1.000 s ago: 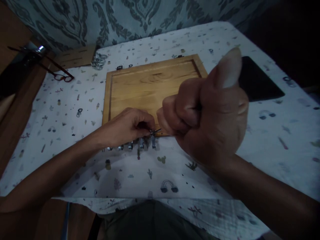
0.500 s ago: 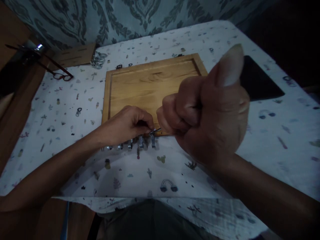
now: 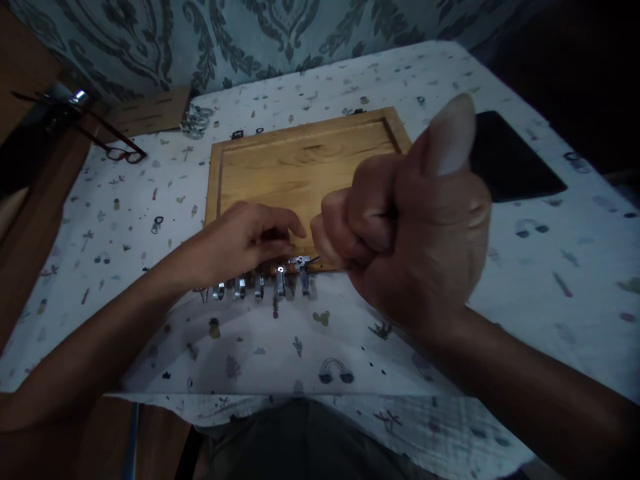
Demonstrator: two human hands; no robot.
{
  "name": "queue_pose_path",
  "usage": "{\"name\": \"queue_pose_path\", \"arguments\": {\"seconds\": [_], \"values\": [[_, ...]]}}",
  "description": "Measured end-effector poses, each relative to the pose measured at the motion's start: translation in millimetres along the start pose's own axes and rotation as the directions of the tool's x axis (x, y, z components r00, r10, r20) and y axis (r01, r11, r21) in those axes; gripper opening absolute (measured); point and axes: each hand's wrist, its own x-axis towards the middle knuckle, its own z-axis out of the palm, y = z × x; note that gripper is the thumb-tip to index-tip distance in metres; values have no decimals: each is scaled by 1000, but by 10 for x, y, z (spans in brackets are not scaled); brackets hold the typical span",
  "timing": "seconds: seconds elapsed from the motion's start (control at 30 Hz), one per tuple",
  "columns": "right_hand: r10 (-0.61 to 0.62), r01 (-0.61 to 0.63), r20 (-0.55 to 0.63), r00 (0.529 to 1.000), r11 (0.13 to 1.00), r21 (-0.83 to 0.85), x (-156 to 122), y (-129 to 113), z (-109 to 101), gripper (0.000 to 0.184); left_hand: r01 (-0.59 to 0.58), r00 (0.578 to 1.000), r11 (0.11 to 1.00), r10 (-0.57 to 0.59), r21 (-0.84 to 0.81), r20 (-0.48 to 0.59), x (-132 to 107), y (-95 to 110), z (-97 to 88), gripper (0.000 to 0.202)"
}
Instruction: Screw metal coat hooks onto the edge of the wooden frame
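Observation:
My right hand is closed in a fist, thumb pointing up, around a screwdriver whose handle is hidden. The screwdriver's thin dark shaft comes out below the little finger and reaches a small metal clip at the front edge of the wooden board. Just left of that clip, my left hand hovers over the board's edge with thumb and fingers apart, holding nothing I can see. Several similar silver clips stand in a row along this edge. A cross-head screw shows on one of them.
A black flat tablet-like object lies right of the board. Behind, at left, are a cardboard piece, a pile of shiny metal parts and red-framed glasses. A patterned cloth covers the table.
My left fingers have let go of the clip by the screwdriver tip and drawn back up and left, opening. My right hand has shifted very slightly left.

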Motion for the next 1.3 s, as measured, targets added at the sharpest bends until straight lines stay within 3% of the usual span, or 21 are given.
{"name": "queue_pose_path", "arguments": {"seconds": [0.07, 0.17, 0.43, 0.63, 0.87, 1.07, 1.2, 1.3], "values": [[9, -9, -5, 1000, 1000, -4, 2, 2, 0, 69, -13, 997, 996, 19, 91, -68, -87, 1, -24, 21], [38, -37, 12, 999, 998, -44, 18, -10, -1, 70, -79, 991, 963, 104, 256, -85, -227, 11, 27, 31], [27, -23, 91, 995, 999, -46, 69, -15, -31, 70, -47, 973, 860, 156, 508, -173, -350, 6, 416, 63], [26, -26, 83, 996, 1000, -8, 77, -14, -36, 69, 3, 969, 867, 121, 497, -216, -318, -29, 531, 52], [-6, 8, 54, 999, 999, -39, 51, -23, -19, 67, 21, 964, 905, 95, 425, -248, -274, -11, 506, 39], [47, -44, 68, 997, 998, -46, 92, -6, -25, 69, 17, 970, 909, 86, 416, -228, -258, -3, 478, 38], [17, -16, -36, 999, 1000, 20, 83, -58, 22, 67, 6, 960, 895, 120, 447, -253, -262, -31, 494, 43], [-56, 61, -127, 990, 997, 38, 36, -150, 36, 53, -5, 956, 887, 140, 461, -258, -263, -53, 499, 45]]}}
